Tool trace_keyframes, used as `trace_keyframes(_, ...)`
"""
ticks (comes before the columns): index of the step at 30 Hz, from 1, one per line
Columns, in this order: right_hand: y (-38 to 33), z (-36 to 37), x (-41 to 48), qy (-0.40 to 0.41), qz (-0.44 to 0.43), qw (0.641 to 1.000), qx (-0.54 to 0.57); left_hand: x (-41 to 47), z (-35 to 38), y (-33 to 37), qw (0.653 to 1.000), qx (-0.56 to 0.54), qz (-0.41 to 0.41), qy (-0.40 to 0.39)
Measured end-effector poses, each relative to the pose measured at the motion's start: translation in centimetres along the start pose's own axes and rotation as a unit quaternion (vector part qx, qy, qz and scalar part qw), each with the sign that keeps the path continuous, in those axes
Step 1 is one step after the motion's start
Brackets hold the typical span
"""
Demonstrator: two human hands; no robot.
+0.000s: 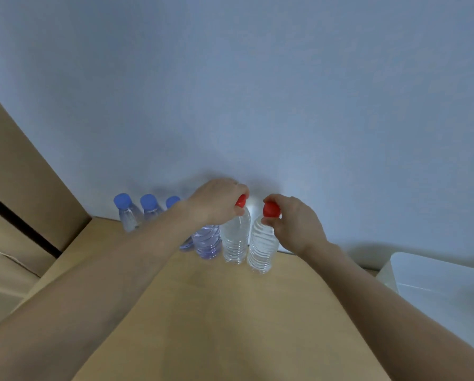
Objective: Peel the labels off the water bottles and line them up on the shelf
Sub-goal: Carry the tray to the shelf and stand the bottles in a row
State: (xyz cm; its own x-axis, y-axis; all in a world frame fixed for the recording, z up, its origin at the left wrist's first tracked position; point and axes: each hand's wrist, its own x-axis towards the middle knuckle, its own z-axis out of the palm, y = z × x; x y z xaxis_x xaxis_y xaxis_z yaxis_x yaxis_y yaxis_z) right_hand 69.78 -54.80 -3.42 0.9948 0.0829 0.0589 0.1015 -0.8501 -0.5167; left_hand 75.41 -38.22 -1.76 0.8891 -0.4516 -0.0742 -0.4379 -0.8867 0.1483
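Several label-free clear water bottles stand in a row against the wall at the far edge of the wooden shelf (208, 312). Two at the right end have red caps. My left hand (216, 203) grips the cap of the left red-capped bottle (235, 237). My right hand (293, 221) pinches the cap of the right red-capped bottle (262, 247). Both bottles stand upright on the shelf, side by side. To their left stands a bluish bottle (207, 242), its top hidden by my left wrist. Further left are three blue-capped bottles (127, 214), partly hidden behind my left forearm.
A pale wall (258, 92) rises right behind the row. A brown cardboard box (18, 166) stands at the left beside the shelf. A white plastic bin (436, 281) sits at the right, below the shelf's edge.
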Motion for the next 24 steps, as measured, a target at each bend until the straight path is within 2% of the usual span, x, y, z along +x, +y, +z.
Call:
trace_keyframes(6,-0.6,1.0,1.5,-0.012,0.022,1.0,-0.011,0.3,0.4,-0.8,1.0,-0.023,0.003,0.008)
trace_keyframes(13,-1.2,0.9,1.4,-0.035,0.003,0.998,-0.058,-0.6,0.8,-1.9,0.996,-0.093,-0.002,0.016)
trace_keyframes(15,-1.4,0.6,1.1,0.004,0.012,0.999,-0.047,-1.2,0.2,-2.4,0.995,-0.086,-0.009,0.038)
trace_keyframes(18,-1.8,-0.3,0.7,0.087,0.027,0.996,-0.007,-2.0,-1.6,-2.6,0.986,-0.112,-0.014,0.124)
trace_keyframes(20,-1.9,-1.1,0.4,0.101,0.034,0.994,0.024,-2.4,-2.8,-2.3,0.98,-0.13,-0.023,0.15)
trace_keyframes(24,-2.0,-2.8,-0.4,0.101,0.035,0.992,0.064,-4.1,-3.6,-1.1,0.981,-0.113,-0.039,0.154)
